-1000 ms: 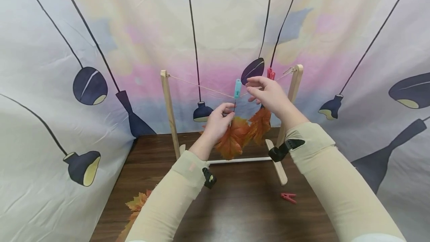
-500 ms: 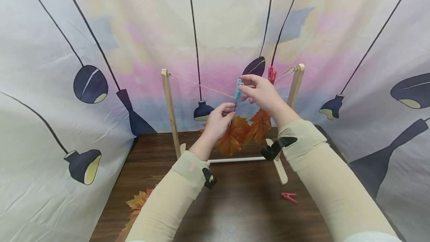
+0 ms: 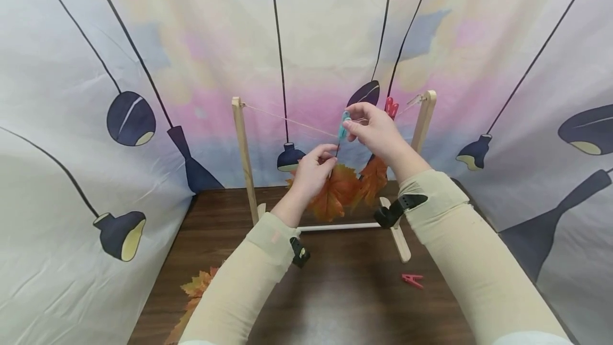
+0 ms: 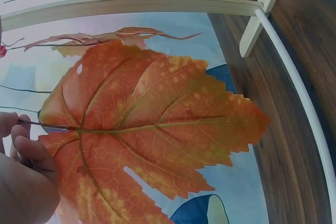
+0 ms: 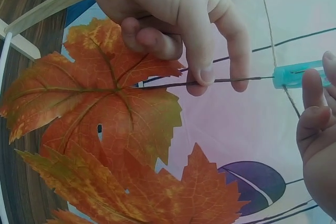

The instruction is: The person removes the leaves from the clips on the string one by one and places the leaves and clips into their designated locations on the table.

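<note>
"In the head view, where's the orange leaf (image 3: pixel 333 196)?"
"Just below the left hand (image 3: pixel 311 173), whose fingertips pinch its stem (image 3: pixel 337 150); the right hand (image 3: pixel 375 129) pinches a turquoise clothespin (image 3: pixel 342 128) above."
"Left wrist?"
"Fine veins (image 4: pixel 191 124) beyond the left hand, too small from the head."
"Right wrist?"
"Stem meeting clothespin, string (image 5: pixel 266 22) crossing there."

Orange leaf (image 4: pixel 157 114) hanging tip down, dark stem (image 5: pixel 163 85) meeting turquoise clothespin (image 5: pixel 291 77), pin nearly upright at thin string (image 5: pixel 266 19)

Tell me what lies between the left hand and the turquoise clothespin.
Only a short stretch of the dark stem of the orange leaf shows between the left hand and the turquoise clothespin, in the right wrist view.
</note>
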A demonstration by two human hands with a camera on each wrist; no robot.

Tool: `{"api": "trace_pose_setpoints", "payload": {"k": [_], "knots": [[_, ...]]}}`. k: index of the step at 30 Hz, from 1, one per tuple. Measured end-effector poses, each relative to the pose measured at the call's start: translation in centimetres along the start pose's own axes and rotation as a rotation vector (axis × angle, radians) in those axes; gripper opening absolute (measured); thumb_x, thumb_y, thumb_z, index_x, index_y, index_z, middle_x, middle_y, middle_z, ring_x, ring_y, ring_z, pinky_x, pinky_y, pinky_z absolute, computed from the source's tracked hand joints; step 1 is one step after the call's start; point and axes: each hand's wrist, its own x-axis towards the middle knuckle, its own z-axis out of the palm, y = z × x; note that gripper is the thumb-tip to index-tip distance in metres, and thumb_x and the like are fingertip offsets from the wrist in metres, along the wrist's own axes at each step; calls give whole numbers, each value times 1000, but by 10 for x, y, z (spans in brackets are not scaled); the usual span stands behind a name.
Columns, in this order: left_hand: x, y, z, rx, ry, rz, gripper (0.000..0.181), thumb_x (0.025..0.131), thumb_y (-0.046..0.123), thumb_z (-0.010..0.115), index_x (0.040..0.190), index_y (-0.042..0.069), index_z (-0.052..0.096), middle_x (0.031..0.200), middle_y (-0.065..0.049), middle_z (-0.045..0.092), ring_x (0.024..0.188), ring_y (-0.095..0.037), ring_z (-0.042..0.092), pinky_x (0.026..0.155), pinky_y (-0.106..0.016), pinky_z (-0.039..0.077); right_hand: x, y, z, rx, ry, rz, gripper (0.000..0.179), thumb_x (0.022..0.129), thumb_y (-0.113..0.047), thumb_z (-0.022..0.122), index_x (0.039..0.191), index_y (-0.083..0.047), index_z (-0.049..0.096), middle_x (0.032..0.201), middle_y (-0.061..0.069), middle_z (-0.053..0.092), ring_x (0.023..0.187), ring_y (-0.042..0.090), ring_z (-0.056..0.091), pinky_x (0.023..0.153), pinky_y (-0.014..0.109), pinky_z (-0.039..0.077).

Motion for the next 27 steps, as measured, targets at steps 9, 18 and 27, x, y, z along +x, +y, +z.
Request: {"api": "trace_pose_setpoints", "payload": {"k": [9, 18, 27], "knots": [[2, 3, 0, 15, 12, -6, 27, 93, 18, 58, 120, 19, 62, 99, -2, 62, 87, -18, 56, 74, -34, 46, -2, 0, -3, 7, -9, -28, 27, 94, -18, 58, 117, -9, 48, 109, 7, 53, 78, 21, 61, 70, 33, 42], [4, 6, -2, 13, 15, 5, 28, 94, 20, 57, 121, 18, 62, 99, -2, 62, 88, -19, 56, 75, -35, 45, -5, 0, -5, -19, 6, -77, 24, 92, -17, 60, 112, -10, 49, 111, 7, 56, 74, 23, 61, 80, 40, 47], [4, 9, -4, -2, 2, -6, 28, 94, 19, 56, 122, 18, 61, 99, -3, 61, 87, -20, 56, 75, -35, 46, -9, -1, -6, 26, 37, -150, 20, 93, -13, 59, 111, -10, 50, 111, 3, 55, 68, 22, 60, 72, 37, 46]]}}
